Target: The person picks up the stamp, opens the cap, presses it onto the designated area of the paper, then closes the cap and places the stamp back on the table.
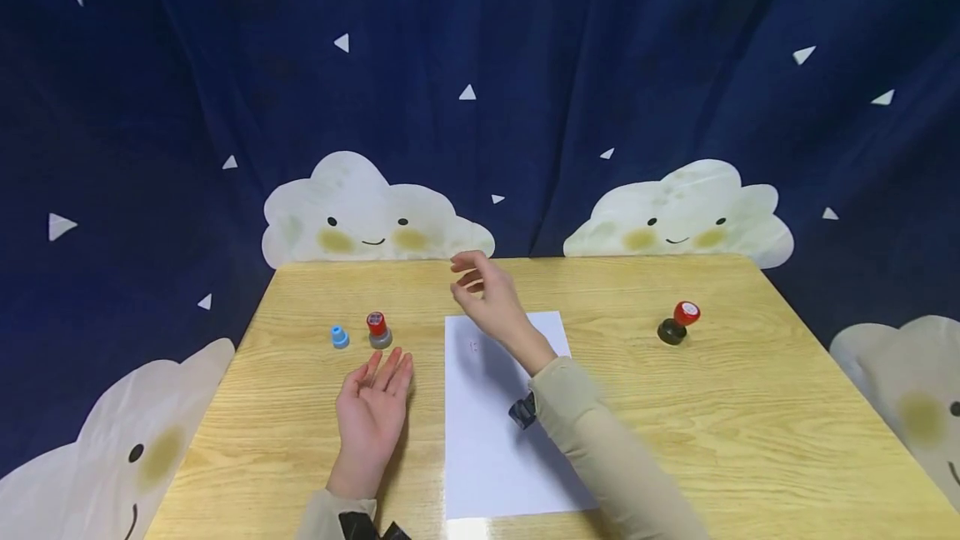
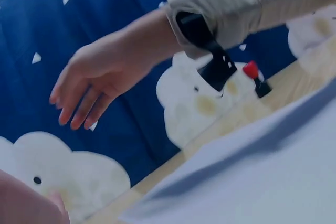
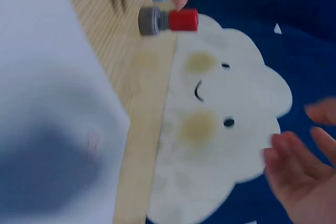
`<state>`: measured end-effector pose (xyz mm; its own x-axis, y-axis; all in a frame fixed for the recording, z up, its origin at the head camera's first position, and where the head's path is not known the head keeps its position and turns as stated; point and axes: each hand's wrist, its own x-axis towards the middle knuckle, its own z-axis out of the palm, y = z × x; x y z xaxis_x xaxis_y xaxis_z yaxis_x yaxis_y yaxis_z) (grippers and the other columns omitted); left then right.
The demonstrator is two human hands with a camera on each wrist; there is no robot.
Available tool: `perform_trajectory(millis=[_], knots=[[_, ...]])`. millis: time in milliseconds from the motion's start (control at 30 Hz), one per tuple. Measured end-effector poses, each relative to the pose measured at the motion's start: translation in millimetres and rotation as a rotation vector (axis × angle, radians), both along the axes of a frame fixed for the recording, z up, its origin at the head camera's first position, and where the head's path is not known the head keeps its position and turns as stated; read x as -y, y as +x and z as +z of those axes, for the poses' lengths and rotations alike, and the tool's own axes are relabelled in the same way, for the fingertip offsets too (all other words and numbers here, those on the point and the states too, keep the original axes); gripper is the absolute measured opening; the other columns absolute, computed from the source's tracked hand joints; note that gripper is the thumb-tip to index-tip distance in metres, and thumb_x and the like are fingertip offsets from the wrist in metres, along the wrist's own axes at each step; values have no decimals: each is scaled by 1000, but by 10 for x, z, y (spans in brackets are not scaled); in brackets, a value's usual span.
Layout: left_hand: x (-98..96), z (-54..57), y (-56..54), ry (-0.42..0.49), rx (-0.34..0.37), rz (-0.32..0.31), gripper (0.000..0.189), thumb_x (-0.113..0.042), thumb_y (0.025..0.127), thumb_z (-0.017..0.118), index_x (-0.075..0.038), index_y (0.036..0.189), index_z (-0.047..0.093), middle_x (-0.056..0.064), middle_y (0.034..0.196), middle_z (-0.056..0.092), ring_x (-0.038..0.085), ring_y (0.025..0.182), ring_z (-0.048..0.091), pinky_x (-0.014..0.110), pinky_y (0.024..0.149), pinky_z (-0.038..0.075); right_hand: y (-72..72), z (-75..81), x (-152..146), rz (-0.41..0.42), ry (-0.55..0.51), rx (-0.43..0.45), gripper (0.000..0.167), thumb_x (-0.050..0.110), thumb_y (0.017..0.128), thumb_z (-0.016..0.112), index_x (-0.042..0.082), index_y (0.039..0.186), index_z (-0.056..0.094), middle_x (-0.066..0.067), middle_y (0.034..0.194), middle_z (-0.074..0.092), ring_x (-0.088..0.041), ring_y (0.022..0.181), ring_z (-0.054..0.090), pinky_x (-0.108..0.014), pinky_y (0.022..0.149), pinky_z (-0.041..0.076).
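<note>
My left hand (image 1: 372, 419) is palm up above the table, fingers extended, nothing in it. Just beyond its fingertips stands a stamp with a red top and grey base (image 1: 378, 330); a small light-blue cap-like piece (image 1: 340, 337) sits left of it. Over the far end of a white paper sheet (image 1: 498, 465) hovers my right hand (image 1: 491, 302), its fingers loosely bent around nothing. A small red stamped mark (image 1: 473, 347) shows on the sheet's upper left, and also as faint red lines (image 3: 93, 144) in the right wrist view.
A second stamp, with a red knob and black base (image 1: 678, 323), leans on the right side of the wooden table (image 1: 750, 432). Behind the table hangs a dark blue curtain (image 1: 420, 132) printed with white triangles and smiling clouds.
</note>
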<state>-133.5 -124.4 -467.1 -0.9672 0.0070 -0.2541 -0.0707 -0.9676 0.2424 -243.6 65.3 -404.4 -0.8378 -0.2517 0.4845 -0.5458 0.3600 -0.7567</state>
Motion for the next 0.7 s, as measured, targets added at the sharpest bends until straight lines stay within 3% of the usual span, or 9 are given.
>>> perform_trajectory(millis=[133, 267, 367, 533, 700], knots=[[64, -79, -73, 46, -23, 85, 40, -25, 107, 23, -13, 144, 16, 11, 152, 6, 31, 146, 10, 36, 122, 24, -70, -56, 281, 95, 207, 84, 52, 10, 89, 69, 4, 137, 50, -12, 132, 58, -27, 111, 61, -41, 93, 54], [96, -191, -89, 102, -80, 134, 53, -32, 106, 22, -18, 154, 2, 6, 156, -5, 29, 148, 1, 36, 123, 20, -126, -147, 524, 127, 322, 132, 60, 16, 90, 70, 9, 144, 45, -9, 143, 50, -28, 121, 55, -38, 102, 49], [114, -255, -100, 144, -94, 154, 62, -36, 104, 22, -20, 158, -5, 4, 159, -10, 27, 149, -4, 37, 124, 17, -149, -216, 685, 141, 368, 153, 64, 17, 90, 71, 10, 147, 41, -8, 147, 46, -25, 129, 49, -36, 109, 44], [146, -314, -123, 180, -93, 173, 64, -40, 103, 22, -23, 158, -6, 0, 160, -9, 28, 149, -5, 37, 124, 14, -203, -359, 911, 168, 421, 153, 69, 14, 89, 71, 8, 150, 37, -9, 152, 40, -23, 141, 36, -32, 119, 31], [164, -349, -122, 176, -105, 166, 65, -42, 103, 21, -24, 158, -8, -1, 160, -7, 29, 149, -5, 37, 125, 9, -263, -535, 1055, 190, 425, 195, 70, 16, 89, 71, 9, 150, 38, -9, 150, 42, -21, 139, 38, -30, 117, 32]])
